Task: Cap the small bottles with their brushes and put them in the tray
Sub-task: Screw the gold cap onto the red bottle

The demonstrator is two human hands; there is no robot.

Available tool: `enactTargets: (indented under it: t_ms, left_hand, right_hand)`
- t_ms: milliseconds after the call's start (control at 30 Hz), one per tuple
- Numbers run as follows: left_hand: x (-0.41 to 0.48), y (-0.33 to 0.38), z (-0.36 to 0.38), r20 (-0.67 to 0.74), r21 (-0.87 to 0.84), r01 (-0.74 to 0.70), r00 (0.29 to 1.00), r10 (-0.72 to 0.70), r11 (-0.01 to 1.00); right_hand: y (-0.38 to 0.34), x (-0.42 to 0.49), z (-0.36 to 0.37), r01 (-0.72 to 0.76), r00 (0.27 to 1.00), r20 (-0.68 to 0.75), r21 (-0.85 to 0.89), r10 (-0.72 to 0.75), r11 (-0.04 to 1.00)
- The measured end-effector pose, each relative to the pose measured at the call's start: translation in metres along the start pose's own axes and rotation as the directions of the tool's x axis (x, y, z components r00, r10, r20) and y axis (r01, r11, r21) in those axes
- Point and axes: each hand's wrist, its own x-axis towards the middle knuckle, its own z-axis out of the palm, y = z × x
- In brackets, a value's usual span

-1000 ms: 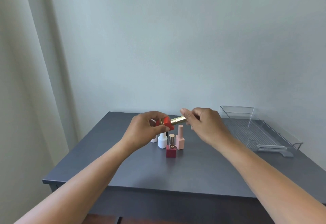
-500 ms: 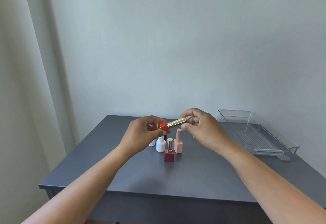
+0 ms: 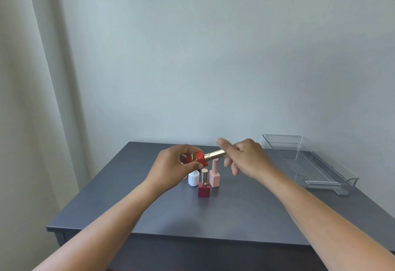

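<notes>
My left hand (image 3: 174, 165) grips a small red square bottle (image 3: 197, 158), held tilted above the table. A gold brush cap (image 3: 214, 155) sits on the bottle's neck and points right. My right hand (image 3: 245, 158) pinches the far end of this cap with thumb and forefinger. Below them a dark red bottle with a gold cap (image 3: 204, 186), a pink capped bottle (image 3: 214, 175) and a white bottle (image 3: 193, 177) stand together on the table. A clear plastic tray (image 3: 333, 169) lies at the right with nothing in it.
The dark grey table (image 3: 149, 213) stands against a pale wall. A light curtain (image 3: 32, 99) hangs at the left. Another small white item (image 3: 185, 177) is mostly hidden behind my left hand.
The gold cap has stayed on the red bottle's neck while my right hand's fingers shifted around its end. Both hands remain at the same height above the standing bottles.
</notes>
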Motion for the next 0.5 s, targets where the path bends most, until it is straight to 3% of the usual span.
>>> enactTargets:
  t_ms: [133,267,500]
  left_hand:
    - [0.0001,-0.0026,-0.0013,-0.011,0.001,0.009,1.000,-0.009,1.000]
    - [-0.0004,-0.0033,-0.0002,-0.024,0.009,0.009,1.000,-0.009,1.000]
    - [-0.0017,0.0005,0.0013,-0.019,0.036,-0.010,1.000,0.010,0.999]
  right_hand:
    - [0.0012,-0.0027,0.0007,0.027,0.996,0.078,0.050,-0.031,0.998]
    - [0.0053,-0.0018,0.0050,0.130,0.991,0.019,0.054,-0.131,0.990]
    - [0.0079,0.0006,0.0053,0.132,0.991,-0.033,-0.010,-0.132,0.991]
